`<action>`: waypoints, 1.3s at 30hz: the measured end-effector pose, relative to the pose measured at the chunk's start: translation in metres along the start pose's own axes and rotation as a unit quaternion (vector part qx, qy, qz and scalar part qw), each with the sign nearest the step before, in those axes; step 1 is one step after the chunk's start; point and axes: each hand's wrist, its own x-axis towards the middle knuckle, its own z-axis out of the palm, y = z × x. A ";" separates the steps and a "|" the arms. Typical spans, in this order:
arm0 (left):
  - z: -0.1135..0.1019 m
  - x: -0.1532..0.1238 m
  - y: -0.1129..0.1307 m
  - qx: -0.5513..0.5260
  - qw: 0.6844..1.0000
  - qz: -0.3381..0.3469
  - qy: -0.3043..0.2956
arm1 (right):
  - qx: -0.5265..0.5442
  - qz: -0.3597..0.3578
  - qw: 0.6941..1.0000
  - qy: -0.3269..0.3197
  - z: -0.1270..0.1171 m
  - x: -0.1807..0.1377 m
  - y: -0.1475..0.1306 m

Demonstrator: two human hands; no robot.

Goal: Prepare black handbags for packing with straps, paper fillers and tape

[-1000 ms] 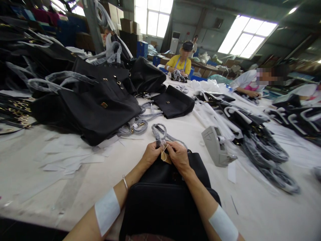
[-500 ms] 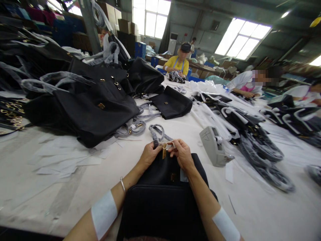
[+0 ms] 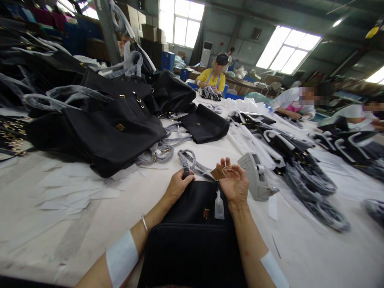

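Note:
A black handbag (image 3: 192, 248) lies on the table right in front of me, with a small gold clasp (image 3: 206, 213) and a plastic-wrapped pendant (image 3: 219, 206) on its front. My left hand (image 3: 179, 185) is closed around the bag's plastic-wrapped handle (image 3: 186, 166) at the top edge. Palm up, my right hand (image 3: 235, 182) is by the top right corner of the bag, fingers curled with a brown hang tag (image 3: 217, 172) held by its thin white string.
A grey tape dispenser (image 3: 255, 176) stands just right of my right hand. Black bags (image 3: 111, 132) are heaped at left, above scattered white paper strips (image 3: 75, 184). Wrapped straps (image 3: 318, 196) lie at right. Co-workers (image 3: 212, 78) sit across the table.
My right hand has moved right, away from my left, and turned palm up with the hang tag. The wrapped pendant now shows more fully. My left hand stays at the handle.

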 end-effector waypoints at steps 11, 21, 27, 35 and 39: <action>0.000 0.001 -0.003 -0.007 1.000 0.007 -0.012 | -0.195 -0.079 0.977 -0.034 0.024 -0.014 0.028; -0.002 -0.001 -0.002 -0.047 0.999 0.017 -0.020 | -0.192 -0.065 0.975 -0.089 0.032 -0.026 0.015; -0.005 0.005 -0.015 -0.211 0.977 -0.001 0.000 | -0.524 -0.190 0.821 -0.127 0.030 -0.030 0.018; -0.002 0.007 -0.015 -0.251 0.967 -0.037 -0.008 | -0.799 -0.250 0.505 -0.211 0.032 -0.024 0.044; 0.000 0.009 -0.014 -0.217 0.974 -0.021 -0.056 | -0.827 -0.236 0.458 -0.227 0.041 -0.026 0.044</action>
